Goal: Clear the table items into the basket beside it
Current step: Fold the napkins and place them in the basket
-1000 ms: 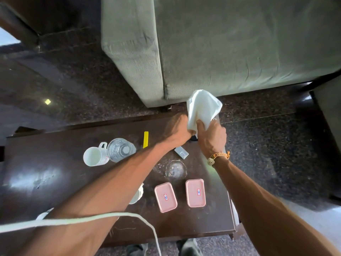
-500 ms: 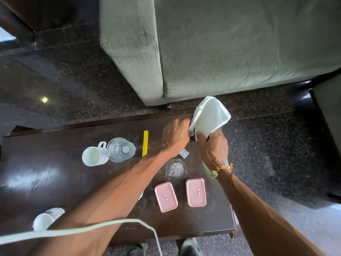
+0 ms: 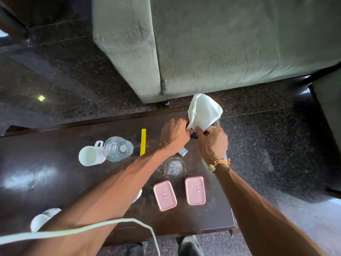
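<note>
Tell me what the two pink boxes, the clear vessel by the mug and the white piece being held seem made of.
Pink boxes: likely plastic, matte, with moulded rounded rims. Clear vessel: see-through and faceted; glass or hard plastic, I cannot tell which. White piece, pinched by the right hand: soft fabric or thick tissue, since it folds and drapes.

Tally: 9 items on the tabletop (image 3: pixel 55 145), 1 more held above it.

Pink boxes x2: left pink box (image 3: pixel 165 195), right pink box (image 3: pixel 195 190). White mug (image 3: pixel 90 156) x1. Clear glass (image 3: pixel 118 149) x1. Yellow strip (image 3: pixel 142 142) x1. Small white card (image 3: pixel 182 151) x1. Clear round lid (image 3: pixel 175 167) x1, faint. White lumps x2, kind unclear: near-left white lump (image 3: pixel 43 218), half-hidden white lump (image 3: pixel 138 195) under the left forearm. White cloth (image 3: pixel 203 112) x1, the held one. Hands x2: left hand (image 3: pixel 174 131), right hand (image 3: pixel 212 143). Sofa (image 3: pixel 221 43) x1. White cable (image 3: pixel 73 231) x1.
</note>
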Tool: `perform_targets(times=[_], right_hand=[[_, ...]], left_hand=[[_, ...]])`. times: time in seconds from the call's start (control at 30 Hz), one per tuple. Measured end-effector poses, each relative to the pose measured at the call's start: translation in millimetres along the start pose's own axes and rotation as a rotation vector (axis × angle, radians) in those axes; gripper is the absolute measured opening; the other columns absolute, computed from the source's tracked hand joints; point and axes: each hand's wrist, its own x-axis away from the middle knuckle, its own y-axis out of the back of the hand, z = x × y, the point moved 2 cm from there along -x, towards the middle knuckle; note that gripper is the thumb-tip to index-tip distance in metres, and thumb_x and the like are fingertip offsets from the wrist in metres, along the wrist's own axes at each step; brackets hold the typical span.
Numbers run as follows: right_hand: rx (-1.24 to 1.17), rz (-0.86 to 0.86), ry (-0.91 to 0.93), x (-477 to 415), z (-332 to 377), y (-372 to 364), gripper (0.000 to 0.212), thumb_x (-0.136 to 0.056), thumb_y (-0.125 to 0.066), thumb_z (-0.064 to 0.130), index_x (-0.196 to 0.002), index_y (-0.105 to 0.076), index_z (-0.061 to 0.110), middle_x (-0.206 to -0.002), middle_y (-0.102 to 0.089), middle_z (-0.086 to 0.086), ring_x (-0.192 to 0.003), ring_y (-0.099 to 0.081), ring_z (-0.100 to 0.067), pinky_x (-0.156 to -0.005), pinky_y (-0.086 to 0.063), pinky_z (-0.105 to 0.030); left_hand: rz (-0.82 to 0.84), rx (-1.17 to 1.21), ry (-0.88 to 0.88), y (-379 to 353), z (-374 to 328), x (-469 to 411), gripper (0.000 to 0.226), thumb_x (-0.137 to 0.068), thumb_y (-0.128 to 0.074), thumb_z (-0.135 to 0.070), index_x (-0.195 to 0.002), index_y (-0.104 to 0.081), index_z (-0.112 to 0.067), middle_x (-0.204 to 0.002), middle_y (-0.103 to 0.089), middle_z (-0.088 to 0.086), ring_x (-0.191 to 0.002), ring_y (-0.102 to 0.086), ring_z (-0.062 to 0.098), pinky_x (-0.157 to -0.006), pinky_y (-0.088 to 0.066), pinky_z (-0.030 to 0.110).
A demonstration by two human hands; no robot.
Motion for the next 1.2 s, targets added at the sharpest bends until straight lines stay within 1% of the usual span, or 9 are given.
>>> perform_targets(times=[0.1,0.2,0.3,0.47,0.67,0.8,0.93,1.03,1.2], right_hand=[[0.012,0.004,-0.028,0.7,-5.2,-2.4,0.051,-0.088,-0.065,0.051,-0.067,-0.066,0.005,-0.076,-0.061,-0.011,-0.069,-0.057,-0.030,-0.055,-0.037,-0.029],[0.009,0.000,-0.065,0.0,-3.2,1.4,0.049,-0.081,-0.071,0.051,-0.062,-0.059,0.008,-0.066,-0.058,-0.006,-0.066,-0.058,-0.031,-0.050,-0.031,-0.027],[-0.052,-0.058,-0.130,0.5,3.9,10.9,0.057,-0.071,-0.070,0.058,-0.083,-0.064,0.002,-0.079,-0.065,-0.008,-0.070,-0.061,-0.029,-0.058,-0.042,-0.028],[-0.041,-0.033,-0.089,2.8,7.6,16.2,0.047,-0.080,-0.071,0.045,-0.099,-0.061,0.003,-0.092,-0.067,-0.013,-0.078,-0.063,-0.031,-0.065,-0.052,-0.033],[-0.055,-0.083,-0.064,6.7,5.8,15.6,0.044,-0.080,-0.067,0.052,-0.073,-0.061,0.009,-0.097,-0.066,-0.011,-0.074,-0.061,-0.026,-0.067,-0.052,-0.035],[-0.029,-0.071,-0.055,9.9,6.1,15.2,0.044,-0.085,-0.067,0.047,-0.078,-0.066,0.003,-0.093,-0.065,-0.015,-0.071,-0.055,-0.026,-0.066,-0.045,-0.034],[-0.071,-0.094,-0.014,12.9,5.2,19.1,0.038,-0.085,-0.067,0.046,-0.075,-0.067,0.010,-0.089,-0.067,-0.011,-0.074,-0.060,-0.026,-0.066,-0.046,-0.032],[-0.083,-0.113,0.013,14.9,6.4,21.5,0.033,-0.086,-0.067,0.044,-0.077,-0.070,0.013,-0.086,-0.067,-0.009,-0.073,-0.061,-0.026,-0.062,-0.044,-0.030],[-0.108,-0.127,0.004,14.5,7.5,24.8,0.028,-0.082,-0.067,0.047,-0.071,-0.065,0.021,-0.077,-0.064,-0.003,-0.068,-0.057,-0.020,-0.058,-0.033,-0.025]], left_hand=[[0.012,-0.008,-0.003,1.7,-0.3,0.8,0.032,-0.077,-0.074,-0.031,-0.060,-0.049,-0.022,-0.048,-0.037,-0.012,-0.049,-0.047,0.022,-0.047,-0.033,0.022],[-0.023,-0.008,-0.023,8.1,-3.4,4.6,0.029,-0.076,-0.068,-0.044,-0.065,-0.053,-0.022,-0.056,-0.051,-0.007,-0.052,-0.047,0.021,-0.049,-0.035,0.024],[-0.102,0.042,-0.031,15.1,-2.3,7.7,0.023,-0.079,-0.062,-0.044,-0.078,-0.062,-0.021,-0.069,-0.064,-0.009,-0.057,-0.050,0.016,-0.053,-0.044,0.026],[-0.028,0.024,-0.011,14.6,7.8,9.2,0.033,-0.084,-0.066,-0.036,-0.065,-0.062,-0.010,-0.060,-0.063,-0.001,-0.050,-0.060,0.019,-0.047,-0.049,0.028],[-0.117,0.019,0.035,16.3,9.7,14.1,0.041,-0.076,-0.064,-0.054,-0.067,-0.046,-0.019,-0.067,-0.048,-0.006,-0.055,-0.046,0.019,-0.052,-0.031,0.025],[-0.073,0.022,0.032,14.8,15.1,13.8,0.040,-0.083,-0.066,-0.047,-0.065,-0.043,-0.019,-0.069,-0.055,0.001,-0.063,-0.059,0.028,-0.054,-0.041,0.030],[-0.092,0.105,-0.024,19.2,14.8,15.9,0.027,-0.081,-0.066,-0.047,-0.071,-0.049,-0.028,-0.066,-0.048,-0.013,-0.060,-0.049,0.014,-0.052,-0.030,0.024],[-0.155,0.147,-0.102,22.3,14.0,18.8,0.031,-0.084,-0.066,-0.044,-0.074,-0.041,-0.029,-0.065,-0.045,-0.013,-0.055,-0.042,0.011,-0.047,-0.021,0.018],[-0.158,0.151,-0.126,20.4,13.2,18.8,0.026,-0.085,-0.066,-0.046,-0.081,-0.056,-0.022,-0.071,-0.052,-0.013,-0.061,-0.049,0.011,-0.053,-0.035,0.025]])
